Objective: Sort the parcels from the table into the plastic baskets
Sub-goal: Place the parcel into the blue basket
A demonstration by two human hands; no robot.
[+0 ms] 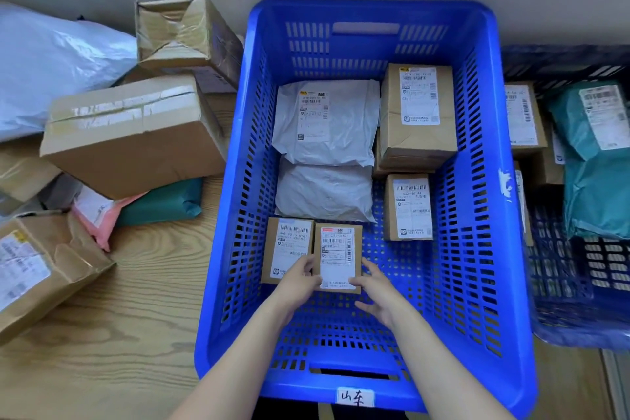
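Two hands reach into the near-left part of the blue basket (505,147) — the small box (337,257) lies between them, label up, touching a neighbouring box (285,249) on its left. Left hand (300,278) grips its near-left edge; right hand (378,290) — fingers relaxed — touches its near-right edge.

head view looks steeply down, close over the blue basket (368,8); table (136,351) at left.

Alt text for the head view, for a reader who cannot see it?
A left hand grips and a right hand touches a small labelled box low in a blue basket, beside a second box; grey mailers lie further in. Unsorted parcels crowd the wooden table at left.
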